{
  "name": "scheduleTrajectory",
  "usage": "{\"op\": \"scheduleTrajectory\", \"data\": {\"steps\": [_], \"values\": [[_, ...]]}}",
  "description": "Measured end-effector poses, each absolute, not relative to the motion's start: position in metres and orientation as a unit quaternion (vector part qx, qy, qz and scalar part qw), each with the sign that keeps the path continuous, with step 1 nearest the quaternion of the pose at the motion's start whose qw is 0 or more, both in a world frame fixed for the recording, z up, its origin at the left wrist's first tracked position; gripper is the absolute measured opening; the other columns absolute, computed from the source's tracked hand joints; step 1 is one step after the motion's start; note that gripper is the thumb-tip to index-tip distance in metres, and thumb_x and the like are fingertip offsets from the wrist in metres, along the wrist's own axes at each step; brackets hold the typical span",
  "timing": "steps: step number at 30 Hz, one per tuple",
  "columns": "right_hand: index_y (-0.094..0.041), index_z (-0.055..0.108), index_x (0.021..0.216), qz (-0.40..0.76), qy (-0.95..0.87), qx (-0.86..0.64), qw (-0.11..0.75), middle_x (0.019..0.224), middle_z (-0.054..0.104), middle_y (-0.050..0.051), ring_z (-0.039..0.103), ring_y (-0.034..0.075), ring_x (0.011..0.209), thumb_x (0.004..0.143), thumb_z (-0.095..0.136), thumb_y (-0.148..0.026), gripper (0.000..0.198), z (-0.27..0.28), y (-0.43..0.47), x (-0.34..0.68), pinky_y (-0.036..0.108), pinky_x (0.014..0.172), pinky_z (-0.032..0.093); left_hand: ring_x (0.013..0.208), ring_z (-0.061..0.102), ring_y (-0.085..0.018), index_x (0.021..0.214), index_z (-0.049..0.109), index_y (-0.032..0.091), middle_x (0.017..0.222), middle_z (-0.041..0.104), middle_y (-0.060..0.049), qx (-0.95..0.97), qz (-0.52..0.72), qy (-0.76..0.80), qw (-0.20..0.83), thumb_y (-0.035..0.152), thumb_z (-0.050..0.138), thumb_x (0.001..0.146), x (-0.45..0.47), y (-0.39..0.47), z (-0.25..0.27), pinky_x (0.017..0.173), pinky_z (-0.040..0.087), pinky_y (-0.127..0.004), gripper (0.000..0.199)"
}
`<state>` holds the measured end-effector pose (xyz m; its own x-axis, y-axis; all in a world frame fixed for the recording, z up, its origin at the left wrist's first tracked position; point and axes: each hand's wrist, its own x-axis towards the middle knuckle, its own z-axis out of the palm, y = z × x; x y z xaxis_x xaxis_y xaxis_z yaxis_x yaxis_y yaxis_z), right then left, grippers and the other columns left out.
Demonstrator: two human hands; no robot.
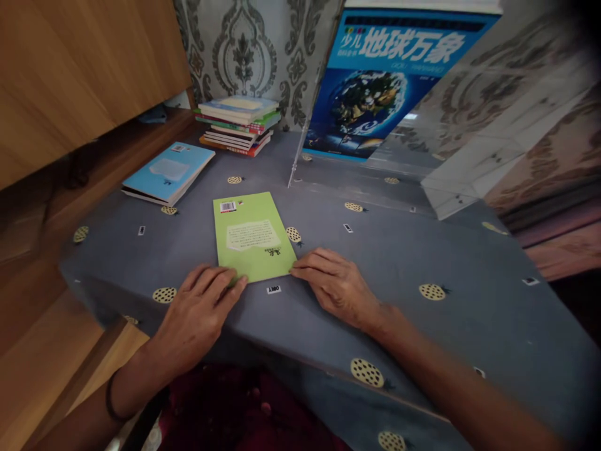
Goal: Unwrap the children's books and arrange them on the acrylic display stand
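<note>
A thin light-green book (251,216) lies flat on the cloth, its barcode side up. At its lower left corner, my left hand (200,307) has its fingers and thumb closed along the edge. My right hand (335,282) pinches the lower right corner, with the fingers pressed together; their undersides are hidden. Left of the green book and farther back lies a blue book (166,172), also barcode side up. Neither hand touches it.
Several books form a stack (239,122) by the patterned wall. A clear acrylic stand (453,188) at the back right carries a large blue book with a globe (369,100). A grey-blue pineapple-print tablecloth (399,244) covers the table. A wooden cabinet (84,69) borders the left.
</note>
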<state>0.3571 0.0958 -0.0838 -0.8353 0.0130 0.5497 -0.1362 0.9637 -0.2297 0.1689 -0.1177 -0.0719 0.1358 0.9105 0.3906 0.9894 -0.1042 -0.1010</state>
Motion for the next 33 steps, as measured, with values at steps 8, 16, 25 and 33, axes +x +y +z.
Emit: {"op": "scheduleTrajectory", "data": {"steps": [8,16,25,33], "values": [[-0.02,0.073,0.102,0.131,-0.942,0.034,0.306,0.094,0.074,0.007,0.066,0.02,0.085,0.092,0.047,-0.004,0.032,-0.085,0.095,0.355,0.037,0.075,0.059,0.104,0.063,-0.027,0.122,0.065,0.013,0.113,0.07,-0.012,-0.713,-0.137,-0.664,0.176,-0.007,0.04,0.08,0.152,-0.146,-0.073,0.086,0.055,-0.045,0.052],[-0.018,0.072,0.112,0.097,-0.958,-0.01,0.271,0.114,0.073,0.012,0.07,0.025,0.1,0.091,0.047,-0.007,0.035,-0.085,0.093,0.355,0.047,0.083,0.061,0.112,0.062,-0.026,0.118,0.064,0.02,0.124,0.066,-0.011,-0.707,-0.11,-0.677,0.171,0.005,0.045,0.091,0.126,-0.139,-0.068,0.089,0.054,-0.042,0.036],[-0.021,0.069,0.119,0.097,-0.953,0.012,0.288,0.117,0.073,0.011,0.072,0.025,0.105,0.092,0.048,-0.009,0.036,-0.085,0.097,0.353,0.048,0.09,0.062,0.114,0.061,-0.024,0.124,0.059,0.023,0.115,0.069,-0.01,-0.834,0.066,-0.524,0.159,0.011,0.051,0.095,0.116,-0.085,-0.027,0.089,0.048,-0.034,0.032],[-0.023,0.067,0.123,0.129,-0.947,0.01,0.295,0.114,0.073,0.011,0.071,0.025,0.103,0.094,0.049,-0.011,0.036,-0.082,0.096,0.352,0.044,0.086,0.064,0.127,0.055,-0.028,0.144,0.046,0.027,0.143,0.056,-0.011,-0.847,0.105,-0.5,0.148,0.008,0.055,0.091,0.098,-0.067,-0.025,0.099,0.046,-0.04,0.056]]}}
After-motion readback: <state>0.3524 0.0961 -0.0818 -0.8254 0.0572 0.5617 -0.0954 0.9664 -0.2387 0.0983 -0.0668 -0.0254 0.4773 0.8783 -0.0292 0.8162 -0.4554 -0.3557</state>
